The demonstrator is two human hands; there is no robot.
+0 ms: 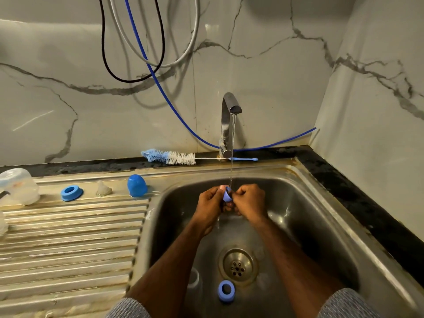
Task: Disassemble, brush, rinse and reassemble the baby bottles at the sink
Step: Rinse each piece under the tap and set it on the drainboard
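Over the steel sink (298, 203), my left hand (210, 206) and my right hand (250, 201) together grip a small blue bottle part (227, 195) under the running stream from the tap (229, 125). A blue collar ring (226, 290) lies in the basin near the drain (238, 265), and a clear bottle (193, 277) shows beside my left forearm. On the drainboard (68, 237) stand a blue cap (137, 185), a clear teat (103, 188), another blue ring (71, 193) and an upturned clear bottle (18, 185). A bottle brush (174, 157) lies on the back ledge.
Marble-look walls close in behind and to the right. Black, grey and blue hoses (160, 83) hang down the back wall; the blue one runs behind the tap. A dark counter edge (358, 198) borders the sink on the right.
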